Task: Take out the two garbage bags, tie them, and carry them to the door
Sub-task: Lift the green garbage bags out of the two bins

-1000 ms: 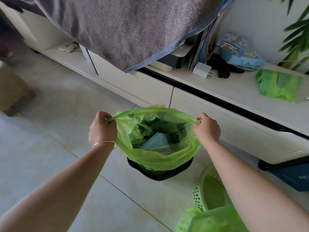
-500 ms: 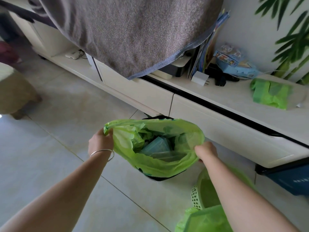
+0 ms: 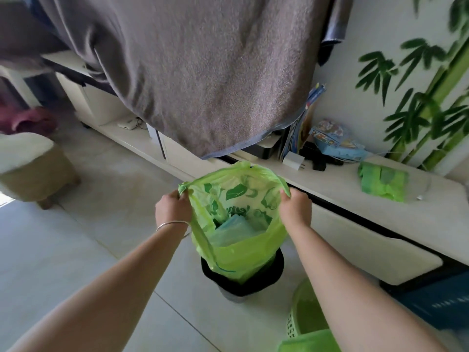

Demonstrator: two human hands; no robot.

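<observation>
Left hand and right hand: each grip clamped on one side of the mouth of the green garbage bag, held open, its lower part in the black bin on the floor. Bag print: dark green leaves plus lettering, not legible. Folded green bags lie on the desk, well apart to the right.

A pale tiled floor carries a black bin, a green basket and a beige stool.
</observation>
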